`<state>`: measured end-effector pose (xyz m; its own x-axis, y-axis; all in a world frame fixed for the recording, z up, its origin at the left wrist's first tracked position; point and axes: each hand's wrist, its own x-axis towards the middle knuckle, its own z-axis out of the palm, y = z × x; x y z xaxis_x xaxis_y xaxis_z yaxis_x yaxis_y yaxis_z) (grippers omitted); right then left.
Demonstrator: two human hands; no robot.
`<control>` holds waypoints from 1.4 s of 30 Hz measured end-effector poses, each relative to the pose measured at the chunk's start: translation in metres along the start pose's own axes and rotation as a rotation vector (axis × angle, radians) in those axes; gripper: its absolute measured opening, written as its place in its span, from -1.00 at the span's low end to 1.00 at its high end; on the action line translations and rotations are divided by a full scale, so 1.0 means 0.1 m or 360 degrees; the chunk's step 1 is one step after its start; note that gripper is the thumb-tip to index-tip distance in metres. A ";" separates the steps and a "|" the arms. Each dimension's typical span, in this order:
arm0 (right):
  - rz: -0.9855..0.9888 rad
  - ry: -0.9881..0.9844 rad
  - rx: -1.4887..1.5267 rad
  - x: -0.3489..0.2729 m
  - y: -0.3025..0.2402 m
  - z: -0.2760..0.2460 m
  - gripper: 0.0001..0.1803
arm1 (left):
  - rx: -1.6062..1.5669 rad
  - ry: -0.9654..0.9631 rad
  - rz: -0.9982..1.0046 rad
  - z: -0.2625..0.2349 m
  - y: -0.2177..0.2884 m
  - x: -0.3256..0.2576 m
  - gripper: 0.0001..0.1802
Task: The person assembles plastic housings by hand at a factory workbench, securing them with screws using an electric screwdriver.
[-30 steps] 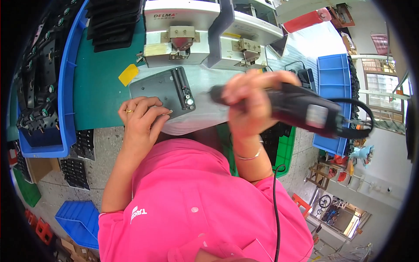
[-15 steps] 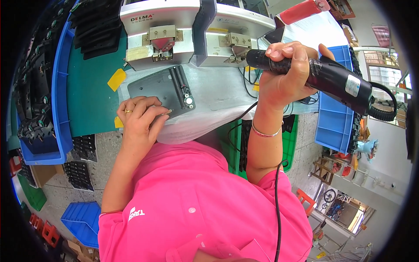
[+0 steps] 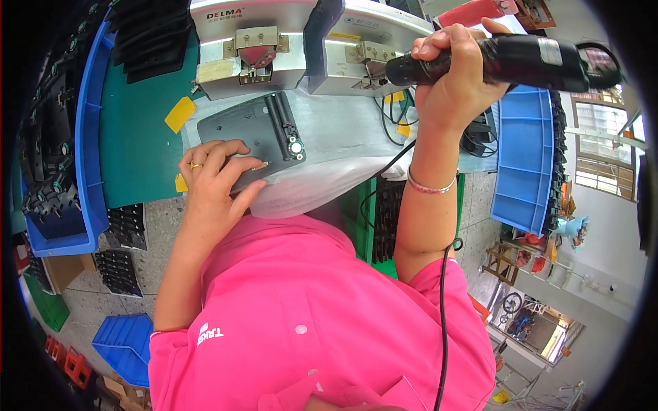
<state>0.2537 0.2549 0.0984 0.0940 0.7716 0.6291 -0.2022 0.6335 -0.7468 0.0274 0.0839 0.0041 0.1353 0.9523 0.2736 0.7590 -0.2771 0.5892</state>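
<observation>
My right hand [image 3: 456,75] is wrapped around a black electric screwdriver [image 3: 528,61], held almost level. Its front end is close to the outlet of the right-hand screw feeder [image 3: 373,58]; whether they touch I cannot tell. My left hand [image 3: 216,168] lies over the near-left edge of a flat dark grey plate [image 3: 240,123], thumb apart from the fingers. Beside its index fingertip is a small metallic piece [image 3: 260,166], too small to name. Along the plate's right side runs a black cylindrical bar [image 3: 279,116] with a round whitish part [image 3: 295,148] at its near end.
A second screw feeder [image 3: 250,55] stands behind the plate. Blue bins [image 3: 524,164] flank the bench, the left bin [image 3: 92,137] holding black parts. Black plates [image 3: 151,48] are stacked at the back left. A black cable [image 3: 439,329] hangs down across my shirt.
My right hand has moved up and away with the screwdriver, which is now more level. My left thumb has moved away from the index finger.
</observation>
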 end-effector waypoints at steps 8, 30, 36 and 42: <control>0.0171 0.0074 0.0257 -0.20 -0.13 0.06 -0.56 | -0.0006 0.0116 -0.0059 0.03 -0.09 -0.10 -0.57; 0.0368 -0.0635 0.0382 -1.23 -0.02 0.82 -0.45 | -0.0138 0.0150 -0.0068 0.10 -0.16 -0.15 -0.57; 0.0237 -0.0691 0.0199 -1.27 0.02 0.90 -0.56 | -0.0160 0.0147 -0.0078 0.11 -0.18 -0.14 -0.55; 0.0203 -0.0743 0.0104 -1.29 0.02 0.94 -0.60 | -0.0065 0.0148 -0.0094 -0.07 -0.18 -0.06 -0.38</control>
<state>0.1500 0.1509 0.0361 -0.3797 0.7254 0.5741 -0.2460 0.5191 -0.8186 0.0087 0.0824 -0.0028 0.0298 0.9517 0.3055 0.7371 -0.2274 0.6364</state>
